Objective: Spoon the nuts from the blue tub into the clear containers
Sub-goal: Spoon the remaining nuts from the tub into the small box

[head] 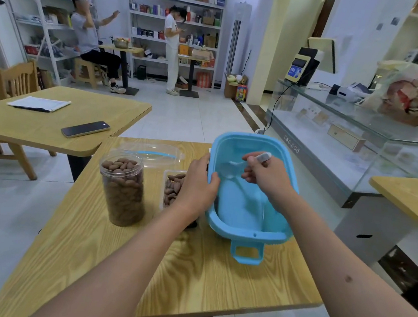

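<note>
Clear box (172, 188) of nuts sits half hidden behind left hand (197, 185).

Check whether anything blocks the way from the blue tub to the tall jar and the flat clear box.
The left hand, gripping the blue tub's left rim, covers part of the flat clear box. The lidless tall jar has nothing visible over it.

Two bare forearms, no sleeves, small dark mark on right forearm (348, 278)
</note>
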